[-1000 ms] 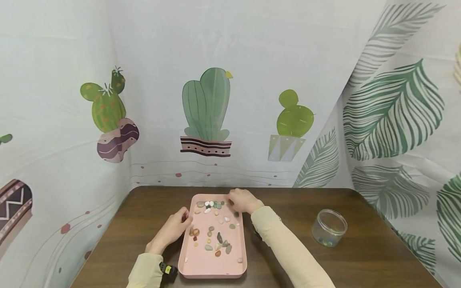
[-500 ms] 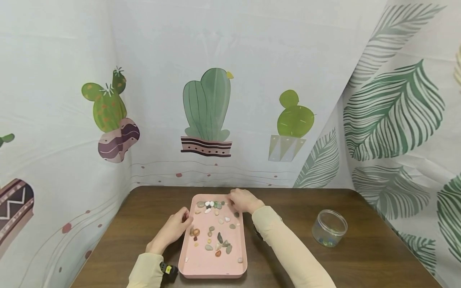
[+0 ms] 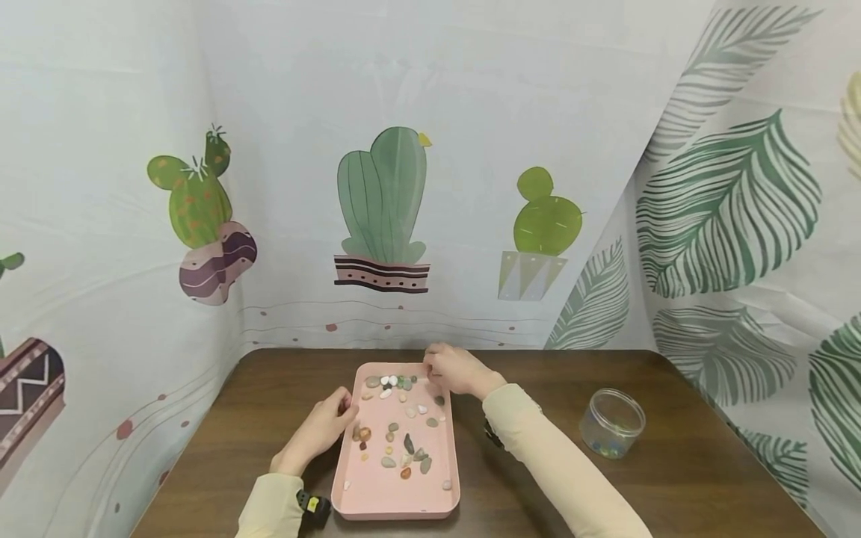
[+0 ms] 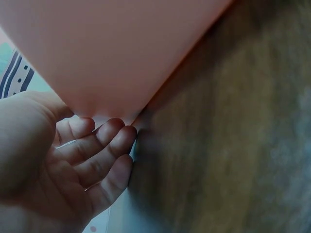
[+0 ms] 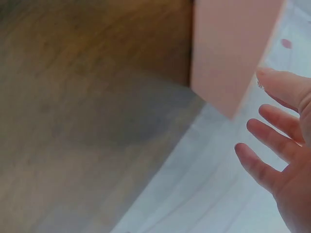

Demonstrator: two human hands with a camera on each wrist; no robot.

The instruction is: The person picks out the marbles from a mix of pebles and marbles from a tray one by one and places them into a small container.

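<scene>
A pink rectangular tray [image 3: 393, 504] lies on the table, with several small pebbles inside: white, green, grey, brown and orange. A dark elongated pebble [image 3: 409, 444] and an orange pebble [image 3: 406, 473] lie in its nearer half. My left hand [image 3: 319, 426] holds the tray's left side; in the left wrist view its thumb reaches behind the rim, and curled fingertips [image 4: 127, 132] touch the outer wall. By the far right corner is my right hand [image 3: 457, 370]. The right wrist view shows its fingers spread and apart from the wall, thumb near the rim, no pebble visible between them.
A clear round jar [image 3: 612, 426] with some blue and green pieces at its bottom stands on the brown table [image 3: 538, 388], right of my right forearm. A white cloth with printed cacti [image 3: 383, 202] and leaves hangs behind the table.
My right hand has risen slightly and drawn back to the right at the tray's far corner. The view has shifted a little. My left hand keeps its place on the tray.
</scene>
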